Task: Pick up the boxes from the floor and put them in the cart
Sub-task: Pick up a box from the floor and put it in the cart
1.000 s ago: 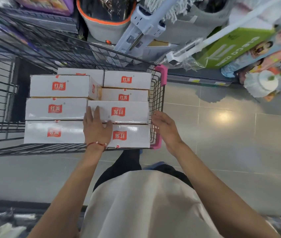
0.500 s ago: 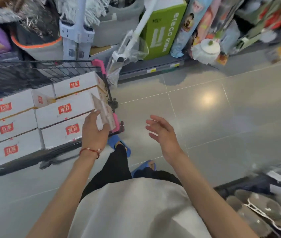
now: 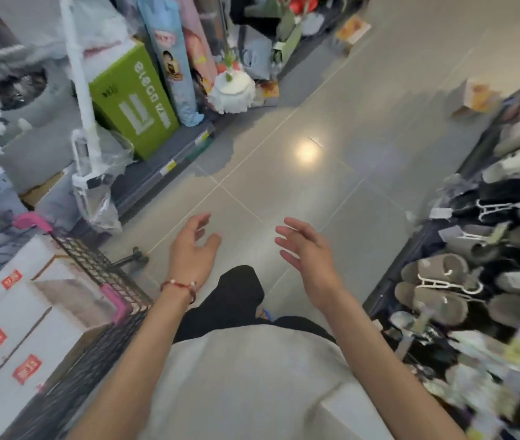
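Note:
Several white boxes with red labels lie stacked in the black wire cart at the lower left; the cart has pink corner guards. My left hand hangs over the grey floor just right of the cart, fingers apart, holding nothing. My right hand is beside it, also spread and empty. Both hands are clear of the cart and the boxes. Two small boxes with orange print stand on the floor far down the aisle at the upper right.
Shelves on the left hold mops, a green carton and a wrapped mop handle. A rack of slippers runs along the right. Grey tiled aisle floor stretches ahead between them.
My view swung right, away from the cart toward the aisle. My left hand came off the boxes in the cart, and both hands now hover empty over the floor.

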`<state>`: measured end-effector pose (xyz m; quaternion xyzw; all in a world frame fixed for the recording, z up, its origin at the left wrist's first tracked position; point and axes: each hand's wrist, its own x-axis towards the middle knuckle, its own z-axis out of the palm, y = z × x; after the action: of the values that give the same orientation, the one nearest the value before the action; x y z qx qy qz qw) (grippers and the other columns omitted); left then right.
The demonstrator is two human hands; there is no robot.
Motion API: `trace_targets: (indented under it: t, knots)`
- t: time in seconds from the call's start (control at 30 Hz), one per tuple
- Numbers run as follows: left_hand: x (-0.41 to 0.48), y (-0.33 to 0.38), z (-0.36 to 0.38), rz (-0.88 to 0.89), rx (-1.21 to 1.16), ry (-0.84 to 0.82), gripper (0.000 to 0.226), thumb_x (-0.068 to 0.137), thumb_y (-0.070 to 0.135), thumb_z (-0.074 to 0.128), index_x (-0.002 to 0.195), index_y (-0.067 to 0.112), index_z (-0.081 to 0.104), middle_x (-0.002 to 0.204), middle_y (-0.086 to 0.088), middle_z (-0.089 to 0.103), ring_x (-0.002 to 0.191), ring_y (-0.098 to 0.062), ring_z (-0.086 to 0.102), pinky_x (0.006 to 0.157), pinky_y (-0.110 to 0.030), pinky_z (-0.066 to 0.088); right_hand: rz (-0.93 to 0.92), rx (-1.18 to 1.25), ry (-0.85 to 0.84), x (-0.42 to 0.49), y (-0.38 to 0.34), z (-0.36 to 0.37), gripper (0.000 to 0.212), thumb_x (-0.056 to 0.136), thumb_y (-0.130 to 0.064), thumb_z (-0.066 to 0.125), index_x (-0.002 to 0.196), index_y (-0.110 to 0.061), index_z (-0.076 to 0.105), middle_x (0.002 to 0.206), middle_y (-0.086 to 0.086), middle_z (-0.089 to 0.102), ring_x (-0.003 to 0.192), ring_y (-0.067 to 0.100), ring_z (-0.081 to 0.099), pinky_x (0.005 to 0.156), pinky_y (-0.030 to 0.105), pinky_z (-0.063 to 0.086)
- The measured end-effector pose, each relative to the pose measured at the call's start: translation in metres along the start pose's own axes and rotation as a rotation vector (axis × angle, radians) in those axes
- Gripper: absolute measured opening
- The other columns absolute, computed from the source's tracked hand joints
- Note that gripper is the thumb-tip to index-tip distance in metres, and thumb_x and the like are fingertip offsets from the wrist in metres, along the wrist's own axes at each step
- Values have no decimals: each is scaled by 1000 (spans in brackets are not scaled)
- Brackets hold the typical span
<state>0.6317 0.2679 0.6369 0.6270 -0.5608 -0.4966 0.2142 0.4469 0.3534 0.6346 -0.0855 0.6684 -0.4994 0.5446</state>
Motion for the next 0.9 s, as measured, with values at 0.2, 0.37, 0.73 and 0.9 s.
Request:
trace_targets:
  t: [0.2, 0.37, 0.73, 0.9]
  knots:
    - [71, 51, 62, 70, 34, -166, 38, 94, 6, 62, 131, 14, 59, 125, 0, 62, 109, -14, 60, 93, -19, 42, -25, 100, 106, 49, -41, -36, 22, 98, -16, 65, 119, -23, 69, 106, -7, 79, 98, 9, 75, 94, 31, 55]
    - [152, 103, 114, 93, 24, -295, 34, 95, 12, 62, 128, 20, 60, 121, 4, 65, 96, 4, 62, 82, -10, 43, -56, 145, 230, 110, -98, -66, 21, 100, -19, 63, 117, -29, 69, 112, -7, 78, 100, 8, 75, 97, 33, 56]
    - [295, 244, 209, 160, 64, -477, 29, 96, 9, 61, 122, 21, 62, 116, 1, 69, 94, 2, 61, 79, -8, 43, -68, 337, 435, 216, -219, -119, 21, 101, -20, 64, 119, -27, 70, 114, -5, 78, 107, 14, 74, 98, 33, 56]
    - [332, 295, 273, 150, 103, -543, 28, 96, 7, 60, 122, 16, 64, 114, 1, 70, 98, -6, 63, 81, -18, 45, -44, 435, 472, 269, -254, -158, 20, 100, -18, 64, 118, -26, 70, 113, -4, 78, 102, 12, 74, 87, 27, 55]
